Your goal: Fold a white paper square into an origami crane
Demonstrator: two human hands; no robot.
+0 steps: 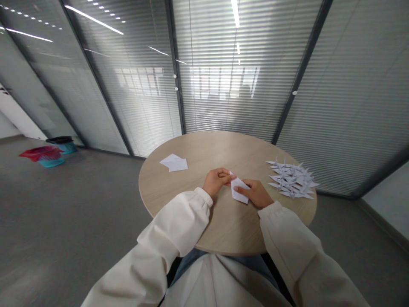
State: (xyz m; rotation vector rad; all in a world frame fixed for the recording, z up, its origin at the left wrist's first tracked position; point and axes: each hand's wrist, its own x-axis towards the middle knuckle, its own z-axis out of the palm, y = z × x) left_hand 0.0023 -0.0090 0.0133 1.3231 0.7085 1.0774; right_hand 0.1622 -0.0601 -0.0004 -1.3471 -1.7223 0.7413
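One folded piece of white paper [239,183] is up in the fingers, just right of the middle of the round table [211,147]! On its far left corner it's the left hand [217,181], thumb and fingertips pinched tight. From the right comes the right hand [254,192], gripping too, thumb pressed across the paper's face, other fingers curled behind its right edge. Pale cuffs sit at both wrists, forearms reaching in from the near side. Over to the far left of the tabletop, more folded white paper [175,163] lies flat, well apart from the hands. And on the right, what a crowd: pointed paper figures [293,180] packed together in rows, touching and overlapping, close to the table's edge!
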